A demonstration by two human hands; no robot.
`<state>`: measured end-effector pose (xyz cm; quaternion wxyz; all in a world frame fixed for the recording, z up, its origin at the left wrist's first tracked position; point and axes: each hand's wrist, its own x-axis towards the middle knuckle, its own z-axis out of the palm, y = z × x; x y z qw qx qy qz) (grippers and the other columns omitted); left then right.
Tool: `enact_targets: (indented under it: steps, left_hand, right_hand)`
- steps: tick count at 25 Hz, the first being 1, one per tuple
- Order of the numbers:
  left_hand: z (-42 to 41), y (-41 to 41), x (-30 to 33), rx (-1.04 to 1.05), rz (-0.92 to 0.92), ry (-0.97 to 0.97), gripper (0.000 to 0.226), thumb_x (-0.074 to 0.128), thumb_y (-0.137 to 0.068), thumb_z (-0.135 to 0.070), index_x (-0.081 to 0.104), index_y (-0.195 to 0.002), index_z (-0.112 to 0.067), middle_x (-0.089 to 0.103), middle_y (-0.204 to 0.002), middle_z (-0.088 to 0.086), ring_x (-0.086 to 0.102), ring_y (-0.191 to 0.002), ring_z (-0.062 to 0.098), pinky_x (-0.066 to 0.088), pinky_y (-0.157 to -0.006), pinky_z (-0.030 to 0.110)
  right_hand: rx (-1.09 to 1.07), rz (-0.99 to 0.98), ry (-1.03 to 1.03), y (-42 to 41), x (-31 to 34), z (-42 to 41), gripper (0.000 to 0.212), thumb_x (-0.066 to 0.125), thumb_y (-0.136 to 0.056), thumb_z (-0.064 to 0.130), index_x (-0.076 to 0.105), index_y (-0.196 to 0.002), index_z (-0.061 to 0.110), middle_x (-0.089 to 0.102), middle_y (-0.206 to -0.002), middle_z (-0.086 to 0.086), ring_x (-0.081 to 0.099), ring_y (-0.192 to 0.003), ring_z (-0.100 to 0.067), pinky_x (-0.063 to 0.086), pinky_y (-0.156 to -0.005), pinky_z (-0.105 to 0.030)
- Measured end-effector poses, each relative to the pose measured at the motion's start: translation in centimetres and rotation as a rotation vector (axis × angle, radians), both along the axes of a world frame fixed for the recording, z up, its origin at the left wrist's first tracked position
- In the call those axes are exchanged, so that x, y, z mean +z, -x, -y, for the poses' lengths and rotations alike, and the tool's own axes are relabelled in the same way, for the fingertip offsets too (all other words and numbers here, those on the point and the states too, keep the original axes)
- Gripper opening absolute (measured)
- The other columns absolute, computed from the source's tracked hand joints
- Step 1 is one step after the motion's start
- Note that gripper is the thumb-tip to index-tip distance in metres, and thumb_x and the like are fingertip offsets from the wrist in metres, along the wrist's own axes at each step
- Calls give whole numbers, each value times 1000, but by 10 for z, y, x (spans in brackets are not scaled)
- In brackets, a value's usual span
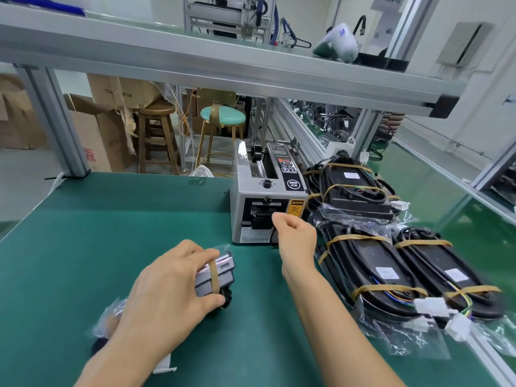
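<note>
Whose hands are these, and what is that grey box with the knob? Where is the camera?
The camera sits on a person's head and looks down at their own two hands over a green table mat. The left hand grips a small silver part, bagged and wrapped with a tan band. The right hand reaches to the front slot of the grey box, likely a tape-cutting machine. Its fingers are curled, but I can't see whether they pinch anything. To the right lie black parts with wires, banded and bagged.
</note>
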<state>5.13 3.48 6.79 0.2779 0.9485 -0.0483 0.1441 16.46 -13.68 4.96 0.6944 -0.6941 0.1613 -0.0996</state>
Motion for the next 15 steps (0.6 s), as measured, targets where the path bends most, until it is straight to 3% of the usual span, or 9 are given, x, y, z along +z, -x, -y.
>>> enact_targets:
  steps: [4,6,10,12,15]
  left_hand:
    - [3,3,0,21,-26,3,59,82,-64,-42,61,-119,-37,52,-103,-25,55,-92,5,46,-80,26]
    - [3,4,0,27,-31,2,59,80,-65,-42,59,-120,-38,51,-103,-25,54,-91,4,44,-78,23]
    - [3,4,-1,25,-42,-10,60,79,-67,-44,57,-122,-38,49,-103,-25,52,-92,4,42,-78,22]
    - [3,5,-1,31,-43,-13,60,78,-67,-44,57,-122,-39,49,-103,-24,52,-93,5,42,-77,22]
    - [4,6,0,43,-44,-41,59,79,-65,-44,59,-121,-38,51,-103,-24,51,-92,7,36,-72,18]
  right_hand:
    - [-71,-64,5,-19,0,-7,10,69,-87,19,69,-78,23,69,-88,7,62,-92,-14,48,-90,-31]
    - [-110,-90,7,-24,-2,-10,7,72,-85,20,69,-78,21,71,-91,2,62,-95,-18,48,-91,-34]
    - [-155,-129,-67,-30,-1,-14,13,75,-81,15,67,-72,20,68,-82,2,62,-85,-18,47,-79,-30]
    - [-154,-161,-128,-31,1,-17,9,74,-81,12,69,-75,15,64,-75,1,56,-69,-16,48,-68,-30]
    - [-122,-213,-227,-25,9,-16,16,68,-85,12,60,-71,15,48,-64,4,35,-53,-10,32,-48,-21]
